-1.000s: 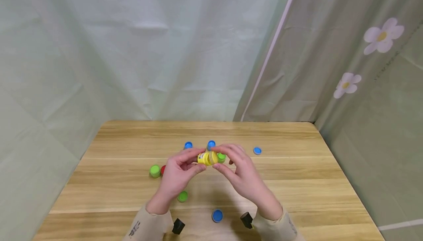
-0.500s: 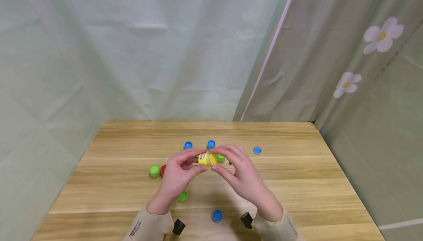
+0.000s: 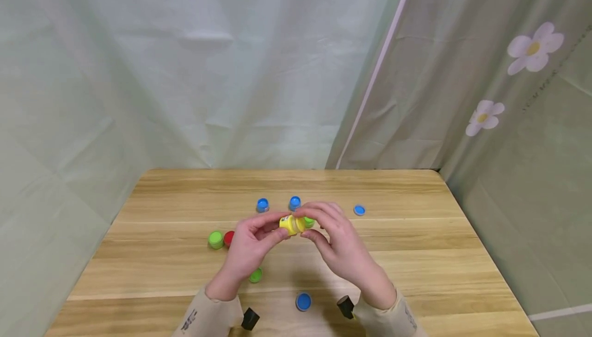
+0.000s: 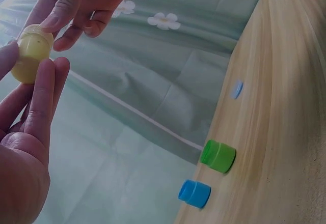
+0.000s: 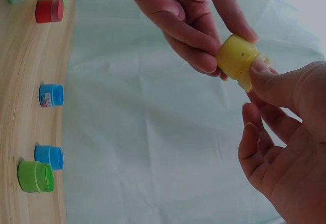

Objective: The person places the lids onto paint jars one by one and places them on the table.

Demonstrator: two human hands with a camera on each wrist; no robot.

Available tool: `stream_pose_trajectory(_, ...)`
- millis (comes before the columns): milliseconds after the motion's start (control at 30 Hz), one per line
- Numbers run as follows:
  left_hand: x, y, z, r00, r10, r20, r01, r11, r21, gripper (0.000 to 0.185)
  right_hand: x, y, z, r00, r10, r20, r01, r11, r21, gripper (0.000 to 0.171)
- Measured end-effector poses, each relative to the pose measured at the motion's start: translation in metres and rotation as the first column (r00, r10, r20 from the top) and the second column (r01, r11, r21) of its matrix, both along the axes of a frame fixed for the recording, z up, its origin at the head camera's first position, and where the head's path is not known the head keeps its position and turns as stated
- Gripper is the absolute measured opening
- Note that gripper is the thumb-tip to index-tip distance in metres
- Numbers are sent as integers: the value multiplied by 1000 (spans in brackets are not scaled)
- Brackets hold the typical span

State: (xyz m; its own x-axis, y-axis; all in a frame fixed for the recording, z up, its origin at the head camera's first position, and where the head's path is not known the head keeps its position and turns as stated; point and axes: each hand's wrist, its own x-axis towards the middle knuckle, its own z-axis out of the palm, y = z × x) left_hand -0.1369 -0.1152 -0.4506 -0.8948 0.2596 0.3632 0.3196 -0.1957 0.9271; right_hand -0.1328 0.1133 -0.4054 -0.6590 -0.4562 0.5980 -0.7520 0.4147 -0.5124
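A small yellow jar (image 3: pixel 287 225) is held up above the table between the two hands, tipped onto its side. The left hand (image 3: pixel 248 247) grips its body, thumb on the near side and fingers on the far side. With thumb and fingers, the right hand (image 3: pixel 339 244) pinches the jar's yellowish see-through lid (image 5: pixel 246 83). In the right wrist view the lid sits at the jar's mouth, partly covered by the right thumb. Yellow contents show through the jar wall (image 4: pixel 31 56) in the left wrist view.
Two blue jars (image 3: pixel 262 205) and a green jar (image 3: pixel 309 222) stand beyond the hands. A blue lid (image 3: pixel 359 210) lies at the right. Left are a green jar (image 3: pixel 215 239) and a red jar (image 3: pixel 228 238). Nearer are a green lid (image 3: pixel 256 275) and a round blue-topped piece (image 3: pixel 303 301).
The lid was tilted away from the jar's mouth a second ago, then came into line with it. Now the jar slants down toward the right, still between both hands.
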Motion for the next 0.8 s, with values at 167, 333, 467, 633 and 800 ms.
stream_pose_trajectory(167, -1, 0, -2, 999, -32, -12, 32, 999, 10, 32, 0, 1, 1, 1000, 8, -17, -8, 1000, 9, 38)
stream_pose_trajectory(333, 0, -1, -1, 1000, -12, 10, 12, 1000, -9, 32, -1, 2, 0, 1000, -15, -16, 15, 1000, 16, 41)
stream_pose_trajectory(467, 1, -1, 0, 999, 4, 45, -2, 1000, -27, 34, -1, 4, -1, 999, -45, -18, 45, 999, 12, 40)
stream_pose_trajectory(633, 2, 0, 0, 998, -2, 62, 4, 999, -34, 35, 1, 4, -1, 993, -112, 25, 111, 993, 42, 33)
stream_pose_trajectory(800, 3, 1, -1, 997, 1, 75, 2, 999, -42, 37, 4, 4, -1, 977, -186, 105, 174, 978, 112, 21)
